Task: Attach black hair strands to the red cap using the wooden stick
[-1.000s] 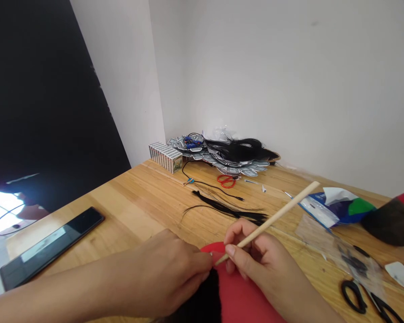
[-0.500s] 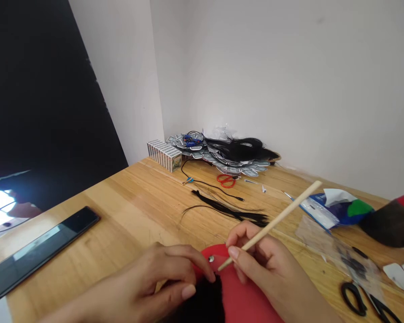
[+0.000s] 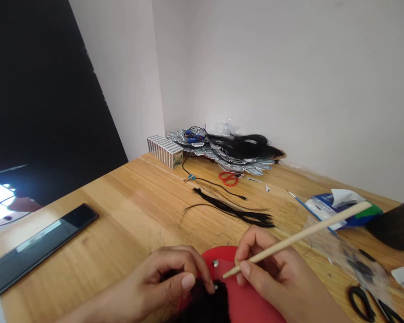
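My right hand pinches a slim, tapered wooden stick between thumb and fingers, its narrow tip pointing down to the left. Under both hands lies a flat red piece with a rounded top and a small shiny round bit near its upper edge. Black hair-like material covers its left part. My left hand is curled over this black material, its index fingertip pressing beside another tiny shiny bit. The stick's tip hovers close to that finger. The hands hide part of the red piece.
A phone lies at left. Farther back are a row of small boxes, red-handled scissors, a black hair strand and a pile with black hair. Black scissors and plastic packaging lie at right.
The stick has tilted lower, its thick end swinging right and its tip shifting slightly right. The left index fingertip has moved down, and a tiny shiny bit now shows beside it.
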A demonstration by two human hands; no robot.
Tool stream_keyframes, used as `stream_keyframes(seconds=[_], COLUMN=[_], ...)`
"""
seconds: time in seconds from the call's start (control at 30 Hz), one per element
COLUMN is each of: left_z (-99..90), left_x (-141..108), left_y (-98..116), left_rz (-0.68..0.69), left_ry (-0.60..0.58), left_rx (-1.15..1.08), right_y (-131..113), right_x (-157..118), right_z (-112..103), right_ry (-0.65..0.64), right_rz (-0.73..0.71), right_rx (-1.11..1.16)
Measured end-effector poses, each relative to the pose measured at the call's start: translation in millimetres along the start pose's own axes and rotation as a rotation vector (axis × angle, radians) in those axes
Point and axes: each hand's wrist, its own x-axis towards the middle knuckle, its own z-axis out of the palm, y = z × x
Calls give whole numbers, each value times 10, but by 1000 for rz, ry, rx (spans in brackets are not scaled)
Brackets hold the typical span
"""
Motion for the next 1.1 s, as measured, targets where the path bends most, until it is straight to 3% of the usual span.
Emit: stream_keyframes(seconds=[1.1], left_z=[23], left_x=[-19], left_y=[-54], left_rz=[-74], left_ry=[58], left_rx=[-66], right_y=[23], right_x=[-13], right_z=[30], right_ry=[1], right_rz=[-60], right_rx=[-70])
